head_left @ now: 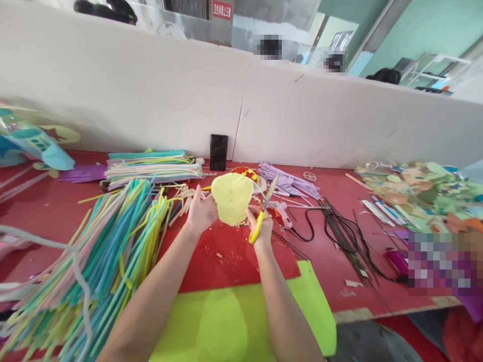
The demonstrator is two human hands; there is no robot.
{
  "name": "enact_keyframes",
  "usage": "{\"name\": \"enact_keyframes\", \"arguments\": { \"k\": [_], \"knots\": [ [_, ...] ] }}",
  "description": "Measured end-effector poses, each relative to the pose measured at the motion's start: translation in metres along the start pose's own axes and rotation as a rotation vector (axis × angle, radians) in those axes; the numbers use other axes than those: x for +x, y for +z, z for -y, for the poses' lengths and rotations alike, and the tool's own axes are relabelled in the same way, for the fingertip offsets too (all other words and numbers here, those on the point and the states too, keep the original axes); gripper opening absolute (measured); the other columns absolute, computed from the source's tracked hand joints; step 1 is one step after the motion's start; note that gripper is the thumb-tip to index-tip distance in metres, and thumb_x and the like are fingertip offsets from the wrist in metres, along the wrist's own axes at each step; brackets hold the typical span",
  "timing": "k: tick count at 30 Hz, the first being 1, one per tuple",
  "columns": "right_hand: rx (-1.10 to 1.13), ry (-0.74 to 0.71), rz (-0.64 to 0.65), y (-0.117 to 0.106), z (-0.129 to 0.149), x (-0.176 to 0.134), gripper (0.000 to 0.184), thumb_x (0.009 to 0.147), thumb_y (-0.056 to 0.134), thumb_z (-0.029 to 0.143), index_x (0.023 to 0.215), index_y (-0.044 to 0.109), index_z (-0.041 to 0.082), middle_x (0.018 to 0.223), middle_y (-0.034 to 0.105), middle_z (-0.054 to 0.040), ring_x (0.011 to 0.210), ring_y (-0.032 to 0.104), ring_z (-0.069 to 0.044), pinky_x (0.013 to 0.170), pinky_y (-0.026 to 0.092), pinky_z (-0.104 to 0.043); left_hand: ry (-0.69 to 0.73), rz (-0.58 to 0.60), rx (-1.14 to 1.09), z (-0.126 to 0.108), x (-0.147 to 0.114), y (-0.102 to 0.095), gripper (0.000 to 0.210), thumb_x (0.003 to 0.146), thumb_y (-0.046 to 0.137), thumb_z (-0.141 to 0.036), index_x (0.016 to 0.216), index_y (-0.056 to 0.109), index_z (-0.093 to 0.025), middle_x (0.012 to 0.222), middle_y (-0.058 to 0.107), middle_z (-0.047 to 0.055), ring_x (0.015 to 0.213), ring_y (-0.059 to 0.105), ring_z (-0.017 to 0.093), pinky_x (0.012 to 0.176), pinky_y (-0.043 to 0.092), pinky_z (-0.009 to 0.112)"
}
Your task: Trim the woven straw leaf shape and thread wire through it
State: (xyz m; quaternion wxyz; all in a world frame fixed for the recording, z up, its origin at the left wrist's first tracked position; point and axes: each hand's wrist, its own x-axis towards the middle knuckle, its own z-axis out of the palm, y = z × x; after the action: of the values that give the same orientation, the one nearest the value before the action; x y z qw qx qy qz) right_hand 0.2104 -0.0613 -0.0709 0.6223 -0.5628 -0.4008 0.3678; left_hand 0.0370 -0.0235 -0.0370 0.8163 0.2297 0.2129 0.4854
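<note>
A pale yellow, petal-shaped piece [233, 198] with faint ribs is up in front of me, its narrower end downward. My left hand [203, 211] is at its left edge, thumb raised and apart, the other fingers partly hidden by the piece. At the lower right edge, my right hand [263, 226] has closed fingers against the piece. The same hand holds yellow-handled scissors [257, 229], blades pointing up and away. Below my forearms, a lime-green sheet [222, 322] covers the near edge of the red table [230, 256].
Coloured pipe cleaners [124, 226] lie in bundles at left. A black phone [219, 152] leans against the white partition [169, 90]. A glue gun [284, 213], its black cable and dark sticks [345, 236] lie at right. Pastel cutouts [426, 193] are piled far right, near another person's arm.
</note>
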Motion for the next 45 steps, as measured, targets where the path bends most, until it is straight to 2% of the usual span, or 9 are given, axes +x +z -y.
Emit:
{"name": "enact_keyframes", "arguments": {
  "k": [2,5,8,11,15,23,32,39,45],
  "knots": [
    [-0.001,0.006,0.008,0.001,-0.006,0.002,0.032,0.067,0.067,0.040,0.085,0.061,0.015,0.065,0.062,-0.0016,0.047,0.048,-0.011,0.043,0.039,-0.023,0.028,-0.016,0.027,-0.002,0.001,-0.005,0.048,0.077,0.051,-0.055,0.099,0.064,-0.015,0.102,0.070,0.011,0.105,0.062,0.028,0.089,0.048,0.038],
    [0.029,0.048,0.040,0.006,-0.010,0.001,0.036,0.064,0.069,0.043,0.087,0.061,0.016,0.064,0.061,0.0002,0.044,0.046,-0.010,0.041,0.037,-0.022,0.019,-0.065,0.122,-0.002,0.003,-0.012,0.031,0.077,0.059,-0.031,0.104,0.064,-0.015,0.097,0.072,0.009,0.099,0.065,0.024,0.090,0.048,0.033],
    [0.054,0.152,0.051,0.010,-0.006,-0.003,0.038,0.066,0.067,0.051,0.082,0.060,0.017,0.047,0.050,0.0057,0.035,0.037,-0.008,0.034,0.028,-0.021,0.032,-0.097,0.155,-0.003,0.004,-0.017,0.036,0.076,0.059,-0.021,0.112,0.061,-0.013,0.097,0.072,0.009,0.097,0.066,0.023,0.090,0.048,0.033],
    [0.038,0.218,0.057,0.010,0.001,-0.007,0.040,0.070,0.061,0.058,0.072,0.058,0.018,0.038,0.040,0.0079,0.030,0.031,-0.007,0.032,0.021,-0.022,0.070,-0.121,0.136,-0.010,0.001,-0.019,0.033,0.079,0.056,-0.022,0.110,0.061,-0.012,0.099,0.072,0.009,0.098,0.065,0.023,0.092,0.048,0.034],
    [0.070,0.199,0.099,0.009,0.004,-0.010,0.041,0.072,0.058,0.060,0.069,0.056,0.019,0.037,0.041,0.0078,0.029,0.029,-0.007,0.032,0.019,-0.023,0.114,-0.116,0.112,-0.021,-0.005,-0.018,0.027,0.081,0.054,-0.023,0.104,0.063,-0.012,0.100,0.072,0.009,0.102,0.064,0.024,0.094,0.047,0.034],
    [0.023,0.006,0.216,0.011,-0.008,-0.010,0.038,0.061,0.071,0.045,0.083,0.059,0.017,0.059,0.055,0.0045,0.043,0.040,-0.007,0.040,0.031,-0.021,0.056,-0.026,0.175,-0.005,-0.003,-0.010,0.037,0.079,0.058,-0.027,0.113,0.061,-0.012,0.107,0.069,0.012,0.106,0.061,0.026,0.096,0.045,0.037],
    [0.121,0.029,0.168,0.003,-0.004,-0.005,0.034,0.062,0.070,0.042,0.080,0.057,0.017,0.065,0.057,0.0031,0.045,0.041,-0.007,0.044,0.034,-0.022,-0.061,0.204,0.639,-0.004,-0.008,-0.017,0.052,0.058,0.077,-0.014,0.108,0.063,-0.017,0.108,0.068,0.013,0.100,0.064,0.026,0.087,0.049,0.039],
    [0.064,0.018,0.181,0.004,-0.006,-0.005,0.034,0.061,0.071,0.041,0.079,0.055,0.017,0.058,0.051,0.0060,0.045,0.038,-0.007,0.044,0.032,-0.022,-0.070,0.171,0.688,-0.009,-0.009,-0.022,0.052,0.059,0.077,-0.017,0.109,0.063,-0.017,0.107,0.068,0.015,0.096,0.065,0.029,0.082,0.051,0.041],
    [0.042,-0.017,0.183,0.001,-0.011,0.000,0.034,0.061,0.072,0.039,0.082,0.057,0.016,0.067,0.056,0.0028,0.051,0.043,-0.008,0.048,0.036,-0.021,-0.123,0.116,0.503,-0.008,-0.005,-0.030,0.040,0.076,0.066,-0.037,0.109,0.063,-0.015,0.098,0.071,0.014,0.091,0.067,0.026,0.084,0.051,0.039]
  ]
}}
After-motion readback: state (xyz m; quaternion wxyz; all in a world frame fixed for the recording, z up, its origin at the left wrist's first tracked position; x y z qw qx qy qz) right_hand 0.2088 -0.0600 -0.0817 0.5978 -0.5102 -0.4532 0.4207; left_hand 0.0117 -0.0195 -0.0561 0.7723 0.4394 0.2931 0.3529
